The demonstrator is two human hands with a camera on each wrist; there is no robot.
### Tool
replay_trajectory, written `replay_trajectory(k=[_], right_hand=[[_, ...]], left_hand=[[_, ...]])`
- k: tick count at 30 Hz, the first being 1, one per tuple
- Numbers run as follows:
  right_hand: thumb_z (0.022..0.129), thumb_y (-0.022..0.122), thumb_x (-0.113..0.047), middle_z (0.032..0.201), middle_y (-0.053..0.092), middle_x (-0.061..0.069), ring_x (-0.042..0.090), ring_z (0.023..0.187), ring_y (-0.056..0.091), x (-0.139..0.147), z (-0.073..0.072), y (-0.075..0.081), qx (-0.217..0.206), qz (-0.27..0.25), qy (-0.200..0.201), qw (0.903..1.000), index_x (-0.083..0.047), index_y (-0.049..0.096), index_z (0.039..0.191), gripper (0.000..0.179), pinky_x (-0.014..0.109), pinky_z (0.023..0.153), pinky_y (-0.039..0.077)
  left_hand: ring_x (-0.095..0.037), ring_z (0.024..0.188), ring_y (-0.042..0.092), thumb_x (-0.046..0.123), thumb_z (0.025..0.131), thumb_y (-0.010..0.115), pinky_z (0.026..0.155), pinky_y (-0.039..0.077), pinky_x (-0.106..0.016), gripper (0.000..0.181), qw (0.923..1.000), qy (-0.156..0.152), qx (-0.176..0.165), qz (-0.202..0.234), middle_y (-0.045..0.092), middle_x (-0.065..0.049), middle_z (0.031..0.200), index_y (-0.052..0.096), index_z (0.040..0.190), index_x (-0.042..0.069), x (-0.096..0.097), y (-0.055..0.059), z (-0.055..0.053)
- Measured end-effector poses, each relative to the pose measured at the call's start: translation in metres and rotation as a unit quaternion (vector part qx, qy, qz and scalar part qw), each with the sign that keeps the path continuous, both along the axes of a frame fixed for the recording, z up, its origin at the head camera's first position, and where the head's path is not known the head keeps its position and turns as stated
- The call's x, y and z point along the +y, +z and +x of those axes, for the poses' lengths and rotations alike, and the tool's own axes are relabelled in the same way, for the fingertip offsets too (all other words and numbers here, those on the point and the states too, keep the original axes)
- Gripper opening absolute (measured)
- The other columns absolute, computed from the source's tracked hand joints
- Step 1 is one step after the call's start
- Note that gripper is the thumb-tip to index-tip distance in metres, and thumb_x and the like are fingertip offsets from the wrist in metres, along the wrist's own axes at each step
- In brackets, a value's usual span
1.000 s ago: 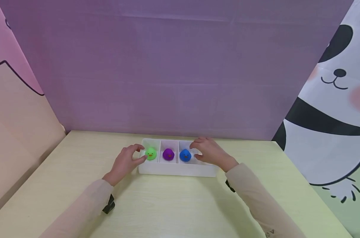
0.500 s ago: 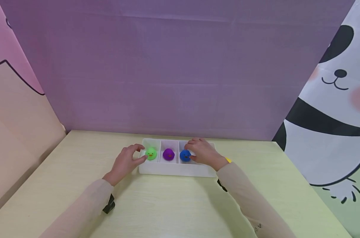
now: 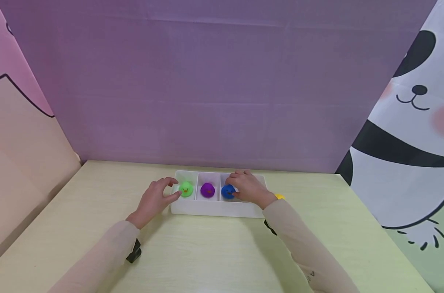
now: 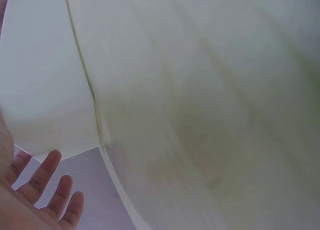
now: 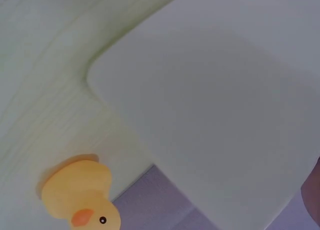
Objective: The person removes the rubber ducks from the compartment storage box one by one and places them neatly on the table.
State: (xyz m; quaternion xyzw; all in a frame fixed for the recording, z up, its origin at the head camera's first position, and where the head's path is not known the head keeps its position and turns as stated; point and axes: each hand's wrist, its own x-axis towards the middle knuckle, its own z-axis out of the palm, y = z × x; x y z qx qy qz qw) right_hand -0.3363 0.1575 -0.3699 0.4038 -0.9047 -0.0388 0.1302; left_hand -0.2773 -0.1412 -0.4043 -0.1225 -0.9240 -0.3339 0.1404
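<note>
A white divided box point(image 3: 218, 209) holds a green rubber duck point(image 3: 186, 189) in its left compartment, a purple rubber duck point(image 3: 207, 190) beside it, and a blue rubber duck point(image 3: 228, 191) in the one after. My right hand point(image 3: 248, 188) reaches over the box, fingers and thumb curved around the blue duck. My left hand point(image 3: 157, 200) is at the box's left end, thumb near the green duck and fingers apart. In the left wrist view several spread fingers of that hand point(image 4: 42, 192) show. One fingertip point(image 5: 312, 192) shows at the right wrist view's edge.
A yellow rubber duck point(image 3: 280, 196) stands on the pale wooden table point(image 3: 207, 252), just right of the box and partly behind my right arm. A purple backdrop point(image 3: 214, 89) rises behind the table. Printed panels flank both sides, with a panda point(image 3: 409, 183) on the right.
My right hand has moved left until its fingers came around the blue duck. The yellow duck has come into view behind the right wrist. My left hand stays still.
</note>
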Motion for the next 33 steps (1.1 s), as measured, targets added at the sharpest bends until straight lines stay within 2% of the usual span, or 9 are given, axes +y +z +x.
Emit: replay_trajectory(k=[12,24,33], right_hand=[[0.074,0.074,-0.016,0.102,0.063,0.002,0.022,0.100,0.055,-0.0052,-0.0020,0.0003,-0.020,0.029,-0.011,0.9993,-0.014,0.062,0.101,0.029,0.045,0.089,0.041],[0.074,0.075,-0.017,0.103,0.065,-0.001,0.020,0.097,0.054,-0.0072,-0.0028,-0.0016,-0.003,0.039,-0.017,0.9991,-0.016,0.062,0.099,0.029,0.042,0.088,0.040],[0.074,0.075,-0.015,0.104,0.064,0.001,0.022,0.100,0.054,-0.0084,-0.0017,-0.0002,-0.014,0.036,-0.019,0.9991,-0.015,0.062,0.099,0.028,0.048,0.093,0.040]], left_hand=[[-0.034,0.100,0.051,0.034,0.083,0.064,0.079,0.043,-0.046,0.039,1.0000,-0.001,-0.001,0.001,0.061,-0.010,0.108,0.059,0.114,0.011,0.0003,0.0006,0.0010],[-0.034,0.100,0.050,0.034,0.083,0.064,0.081,0.042,-0.046,0.039,1.0000,-0.001,-0.004,0.006,0.061,-0.009,0.107,0.059,0.115,0.012,0.0001,0.0008,0.0010],[-0.033,0.099,0.051,0.034,0.083,0.064,0.080,0.042,-0.045,0.039,1.0000,-0.001,-0.003,0.005,0.061,-0.008,0.107,0.059,0.114,0.012,0.0003,0.0006,0.0007]])
